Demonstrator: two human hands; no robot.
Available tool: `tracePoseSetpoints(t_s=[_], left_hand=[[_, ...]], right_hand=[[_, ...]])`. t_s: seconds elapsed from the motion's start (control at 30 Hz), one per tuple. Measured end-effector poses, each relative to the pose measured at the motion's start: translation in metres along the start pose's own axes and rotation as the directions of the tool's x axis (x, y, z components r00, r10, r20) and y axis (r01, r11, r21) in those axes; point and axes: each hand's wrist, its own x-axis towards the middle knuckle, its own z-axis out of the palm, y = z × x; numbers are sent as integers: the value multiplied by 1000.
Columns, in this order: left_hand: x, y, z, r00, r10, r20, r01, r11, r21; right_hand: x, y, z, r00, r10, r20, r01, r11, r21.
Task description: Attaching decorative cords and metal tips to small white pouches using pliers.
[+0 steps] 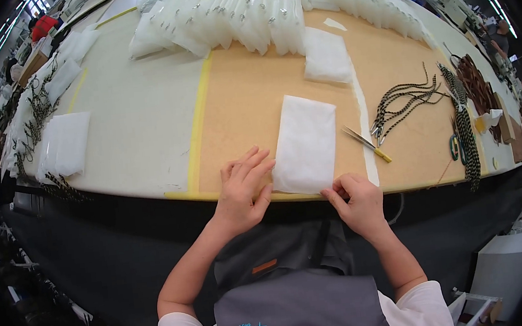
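A flat white rectangular pouch [304, 145] of thin, sheer-looking material lies at the table's front edge. My right hand [359, 200] is closed at its lower right corner, thumb and forefinger pinching the edge. At the pouch's left edge, my left hand [246, 192] is open with fingers stretched out, its fingertips close to the side. Just right of the pouch rests a slim pointed metal tool with a yellow end [367, 144], like tweezers. A second white pouch [326, 56] lies farther back.
Bundled white pouches [228, 18] line the back of the table. Black-and-tan cords with metal tips [403, 108] lie at right, near a hanging cord bundle [463, 124], green-handled scissors [456, 147] and brown cords [476, 82]. A white stack [65, 144] sits at left; people work beyond.
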Motion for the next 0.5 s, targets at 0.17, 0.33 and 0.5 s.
tracePoseSetpoints(t_s=[0.17,0.33,0.5], left_hand=[[4,12,12,999,-22,49,25,997,-76],[-7,22,10,995,-83,57,86,994,-60],[-12,29,15,992,-114,60,117,992,-54]], right_hand=[[5,9,6,971,-193,-143,199,979,32],[8,11,3,975,-215,-53,222,938,267],[14,27,3,950,-312,-3,295,894,337]])
